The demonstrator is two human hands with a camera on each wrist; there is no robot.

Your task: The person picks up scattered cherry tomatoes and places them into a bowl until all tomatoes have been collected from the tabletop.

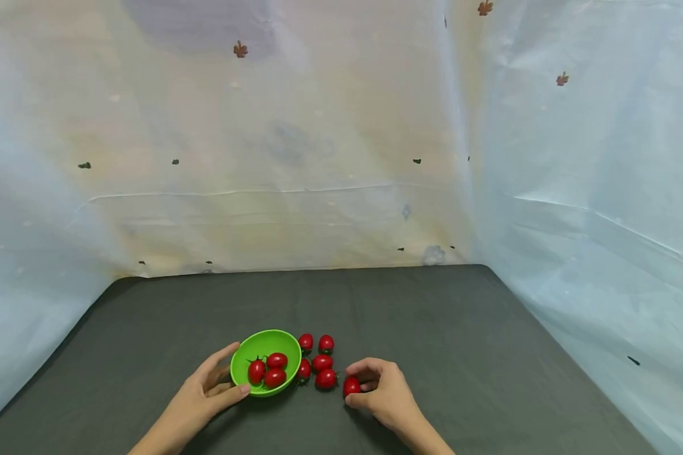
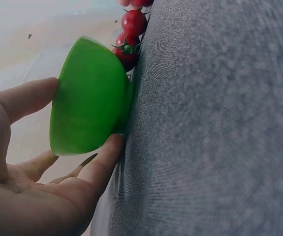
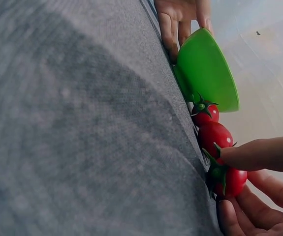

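My left hand [image 1: 207, 385] holds a small green bowl [image 1: 269, 343] by its side, thumb at the near rim and fingers around the left wall. Three red cherry tomatoes [image 1: 275, 378] lie inside the bowl. To the right, my right hand [image 1: 391, 393] pinches another cherry tomato [image 1: 351, 386] between thumb and fingers. In the right wrist view this tomato [image 3: 235, 182], with its green stem leaves, is low at the cloth; whether it touches the cloth I cannot tell. Between bowl and right hand, several more cherry tomatoes [image 1: 322, 363] are grouped on the table.
A dark grey cloth covers the table [image 1: 432, 328]. Pale patterned sheeting [image 1: 319, 221] hangs behind the far edge, and more sheeting [image 1: 592, 253] stands along the right side. The loose tomatoes sit close against the bowl's right side.
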